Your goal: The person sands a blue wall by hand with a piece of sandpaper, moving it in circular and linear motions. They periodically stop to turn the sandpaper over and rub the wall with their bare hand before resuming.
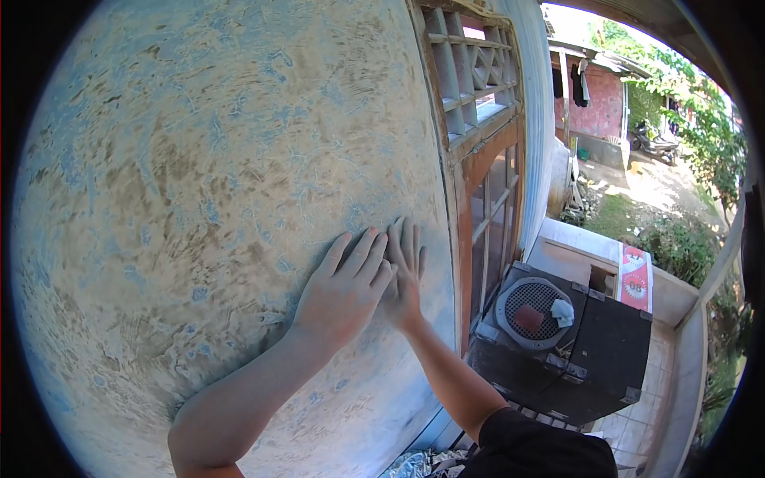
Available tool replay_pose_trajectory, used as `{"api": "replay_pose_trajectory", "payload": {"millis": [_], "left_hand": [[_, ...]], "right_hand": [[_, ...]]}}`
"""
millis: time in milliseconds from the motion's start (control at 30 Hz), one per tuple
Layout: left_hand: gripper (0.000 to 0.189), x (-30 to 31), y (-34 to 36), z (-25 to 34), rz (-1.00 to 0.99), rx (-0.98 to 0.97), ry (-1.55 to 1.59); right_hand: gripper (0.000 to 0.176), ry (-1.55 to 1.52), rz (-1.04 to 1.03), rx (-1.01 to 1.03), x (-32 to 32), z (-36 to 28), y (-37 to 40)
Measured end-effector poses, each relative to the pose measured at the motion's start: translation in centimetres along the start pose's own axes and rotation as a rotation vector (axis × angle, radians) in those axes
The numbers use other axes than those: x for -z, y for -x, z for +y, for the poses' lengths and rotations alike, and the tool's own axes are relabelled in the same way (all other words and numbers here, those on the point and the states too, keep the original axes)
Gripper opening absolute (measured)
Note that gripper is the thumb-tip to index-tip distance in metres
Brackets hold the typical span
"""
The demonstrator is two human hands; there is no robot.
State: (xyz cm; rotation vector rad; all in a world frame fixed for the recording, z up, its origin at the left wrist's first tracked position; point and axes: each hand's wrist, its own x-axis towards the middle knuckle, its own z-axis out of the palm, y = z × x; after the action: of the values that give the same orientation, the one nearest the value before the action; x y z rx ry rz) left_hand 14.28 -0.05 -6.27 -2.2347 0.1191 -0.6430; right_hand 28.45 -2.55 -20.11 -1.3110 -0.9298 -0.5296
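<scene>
Both my hands lie flat on a worn plaster wall (199,175) with patches of blue paint and bare tan. My left hand (343,291) presses the wall with fingers stretched up and to the right. It partly covers my right hand (405,275), which is flat beside it, fingers pointing up. Nothing shows in either hand. Whether anything lies under the palms is hidden. My right arm has a black sleeve (534,446).
A wooden window frame (478,183) with glass panes and a lattice top stands just right of the hands. Below it sits a black speaker box (594,358) with a small red piece and a cloth on its grille. Beyond are a low white wall (677,295), a yard and a brick house (602,99).
</scene>
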Motion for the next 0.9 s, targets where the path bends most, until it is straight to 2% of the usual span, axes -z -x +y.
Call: {"api": "replay_pose_trajectory", "payload": {"millis": [33, 100, 133, 233, 300, 333, 500, 533, 567, 667, 733, 767, 833, 900], "left_hand": [[0.034, 0.1, 0.0, -0.1, -0.002, -0.003, 0.004], [0.033, 0.4, 0.2, -0.1, -0.01, -0.001, 0.008], [0.034, 0.6, 0.2, -0.1, -0.027, -0.005, -0.005], [0.035, 0.6, 0.5, -0.4, -0.046, -0.017, -0.018], [0.036, 0.7, 0.6, -0.4, -0.045, -0.02, -0.012], [0.038, 0.9, 0.7, -0.5, -0.053, -0.027, 0.009], [0.048, 1.2, 0.9, -0.3, -0.067, -0.081, 0.151], [0.056, 1.2, 0.8, 0.0, -0.065, -0.055, 0.283], [0.064, 1.1, 0.8, 0.3, -0.066, -0.032, 0.416], [0.075, 1.2, 0.6, 0.9, -0.052, 0.014, 0.551], [0.077, 1.4, 0.5, 1.1, -0.042, 0.024, 0.576], [0.079, 1.5, 0.4, 1.1, -0.02, 0.047, 0.6], [0.076, 1.4, 0.4, 1.1, -0.008, 0.041, 0.59], [0.073, 1.3, 0.5, 1.1, 0.006, 0.045, 0.58]], "right_hand": [[0.059, -0.002, -0.005, 0.009, -0.2, 0.9, 0.1], [0.063, 0.088, -0.029, 0.15, 0.1, 3.8, 0.6], [0.065, 0.047, 0.018, 0.065, 0.7, 3.9, -0.4], [0.063, 0.087, 0.076, -0.016, 2.0, 6.6, -3.4], [0.06, -0.105, 0.123, -0.085, 2.9, 7.1, -4.7], [0.06, -0.1, 0.11, -0.093, 3.7, 6.9, -4.0], [0.063, -1.2, 0.122, -0.634, 8.4, 2.9, -1.9], [0.064, -1.249, 0.099, -0.607, 8.9, 1.7, -1.1], [0.064, -1.251, 0.103, -0.614, 9.3, 0.9, -0.4], [0.066, -1.281, 0.025, -0.727, 10.0, -0.8, 1.2], [0.058, -1.278, -0.085, -0.798, 10.4, -1.4, 1.8], [0.058, -1.284, -0.074, -0.797, 10.5, -1.5, 2.0], [0.054, -1.154, -0.22, -0.837, 10.5, -1.6, 2.1], [0.047, -1.162, -0.21, -0.787, 10.3, -2.2, 2.2]]}}
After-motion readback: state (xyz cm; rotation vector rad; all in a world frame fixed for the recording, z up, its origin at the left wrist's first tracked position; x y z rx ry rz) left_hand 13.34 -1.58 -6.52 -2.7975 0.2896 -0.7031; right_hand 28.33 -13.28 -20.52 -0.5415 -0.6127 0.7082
